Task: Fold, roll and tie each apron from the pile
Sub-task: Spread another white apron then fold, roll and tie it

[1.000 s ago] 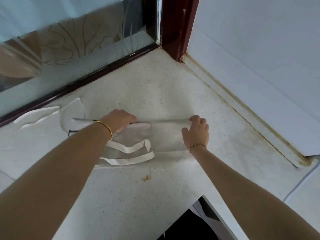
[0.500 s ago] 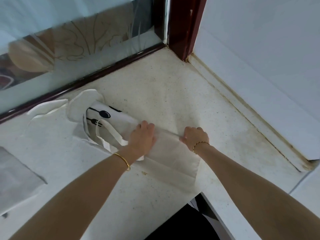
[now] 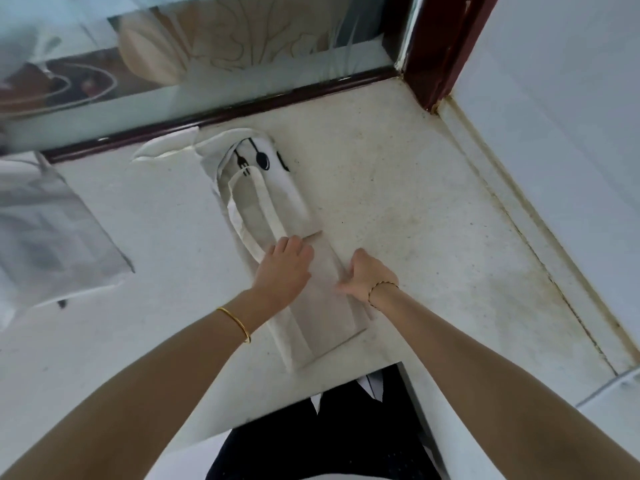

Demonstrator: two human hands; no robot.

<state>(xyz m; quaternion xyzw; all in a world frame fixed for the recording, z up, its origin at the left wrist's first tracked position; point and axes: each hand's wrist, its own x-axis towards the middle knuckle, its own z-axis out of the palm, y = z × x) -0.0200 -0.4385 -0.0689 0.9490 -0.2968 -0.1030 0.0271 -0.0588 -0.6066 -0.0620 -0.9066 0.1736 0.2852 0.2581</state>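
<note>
One cam only, head-worn, wide-angle – looks fwd and steeply down from above the counter (image 3: 398, 188). Close range: both forearms run in from the bottom edge, left hand (image 3: 284, 268) and right hand (image 3: 369, 275) sit near centre on the apron (image 3: 311, 306). Faces a corner – window frame (image 3: 221, 114) across the top, wall (image 3: 561, 116) at right. Edges bend from lens distortion. No 2nd view, so no shared area

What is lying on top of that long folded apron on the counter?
On the folded apron lie its own strap loops. The left hand rests on the middle; the right hand grips the right edge. Cloth under the hands is hidden.
</note>
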